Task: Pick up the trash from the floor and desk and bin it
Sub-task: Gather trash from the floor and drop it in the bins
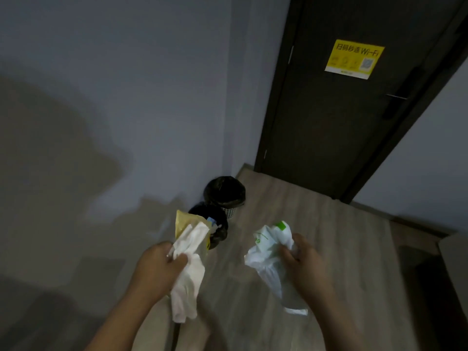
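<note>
Two hands (159,262) (304,259) gripping trash (188,279) (266,247), two bins (225,191) (219,225)

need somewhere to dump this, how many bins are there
2. The far bin stands by the wall near the door; the near bin is just before it, partly hidden by trash in the left hand.

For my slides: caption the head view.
Left hand grips white tissue and a yellow wrapper, right hand grips a white plastic bag, near two black-lined bins.
</note>
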`<action>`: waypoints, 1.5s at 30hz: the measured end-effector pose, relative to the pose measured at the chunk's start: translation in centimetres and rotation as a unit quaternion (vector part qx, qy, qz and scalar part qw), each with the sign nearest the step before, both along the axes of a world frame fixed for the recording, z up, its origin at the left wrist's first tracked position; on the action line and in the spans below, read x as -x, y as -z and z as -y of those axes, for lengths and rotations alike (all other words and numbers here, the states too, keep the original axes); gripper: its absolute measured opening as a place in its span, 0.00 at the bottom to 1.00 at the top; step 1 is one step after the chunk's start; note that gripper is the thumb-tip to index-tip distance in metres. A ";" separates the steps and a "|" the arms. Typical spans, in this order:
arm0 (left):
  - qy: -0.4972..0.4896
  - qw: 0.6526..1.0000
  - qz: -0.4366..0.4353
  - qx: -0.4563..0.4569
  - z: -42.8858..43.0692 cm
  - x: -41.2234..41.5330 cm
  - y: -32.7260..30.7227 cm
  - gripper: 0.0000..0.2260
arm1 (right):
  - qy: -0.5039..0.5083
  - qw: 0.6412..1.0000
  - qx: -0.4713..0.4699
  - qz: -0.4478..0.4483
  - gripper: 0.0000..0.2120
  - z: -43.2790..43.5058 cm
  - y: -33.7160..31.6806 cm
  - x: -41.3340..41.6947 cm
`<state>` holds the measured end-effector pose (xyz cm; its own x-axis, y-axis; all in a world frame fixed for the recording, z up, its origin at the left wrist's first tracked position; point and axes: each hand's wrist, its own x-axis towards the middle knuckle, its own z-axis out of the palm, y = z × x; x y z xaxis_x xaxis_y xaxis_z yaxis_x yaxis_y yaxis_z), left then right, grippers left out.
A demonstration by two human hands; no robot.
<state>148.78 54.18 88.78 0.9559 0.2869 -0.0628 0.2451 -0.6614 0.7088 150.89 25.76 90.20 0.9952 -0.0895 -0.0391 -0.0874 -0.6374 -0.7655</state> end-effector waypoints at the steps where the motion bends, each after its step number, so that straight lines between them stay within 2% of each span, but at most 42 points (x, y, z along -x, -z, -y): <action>1: -0.001 1.000 -0.001 -0.007 -0.2 -1.4 0.2 0.16 | 0.001 1.000 0.006 0.000 0.04 0.0 0.3 -1.6; 3: -0.005 1.000 -0.009 -0.013 -0.6 -4.4 0.8 0.18 | -0.005 1.000 0.020 -0.005 0.04 -0.1 0.9 -4.9; 7: -0.014 0.999 -0.037 0.017 -0.5 -10.4 2.1 0.15 | -0.035 0.999 0.001 -0.024 0.06 -0.7 2.2 -12.3; 19: -0.064 0.996 -0.055 -0.037 2.5 -26.8 4.2 0.21 | -0.105 0.990 0.006 -0.090 0.13 1.8 4.2 -33.4; 26: -0.072 0.994 -0.078 -0.038 1.8 -32.4 6.0 0.20 | -0.116 0.988 0.007 -0.105 0.07 0.9 5.9 -39.8; 31: -0.074 0.990 -0.113 -0.037 0.0 -36.6 8.4 0.20 | -0.122 0.985 0.021 -0.124 0.07 -0.7 7.7 -43.5; 34: -0.062 0.989 -0.134 -0.030 -1.8 -39.4 10.0 0.18 | -0.125 0.981 0.037 -0.144 0.06 -2.2 8.8 -45.7; 38: -0.022 0.991 -0.134 0.006 -4.0 -43.1 12.7 0.21 | -0.135 0.976 0.068 -0.158 0.03 -4.3 10.6 -48.6; 42: -0.010 0.990 -0.142 0.007 -5.6 -46.6 16.5 0.22 | -0.139 0.972 0.079 -0.173 0.05 -6.5 13.2 -51.5; 45: 0.022 0.981 -0.193 0.009 -5.4 -48.9 19.6 0.20 | -0.155 0.960 0.101 -0.210 0.07 -7.1 15.9 -53.1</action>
<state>197.64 59.55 69.14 0.8710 0.2407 -0.4282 0.4693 -0.6655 0.5805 203.99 32.87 74.31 0.8755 0.1611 -0.4557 -0.1429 -0.8145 -0.5624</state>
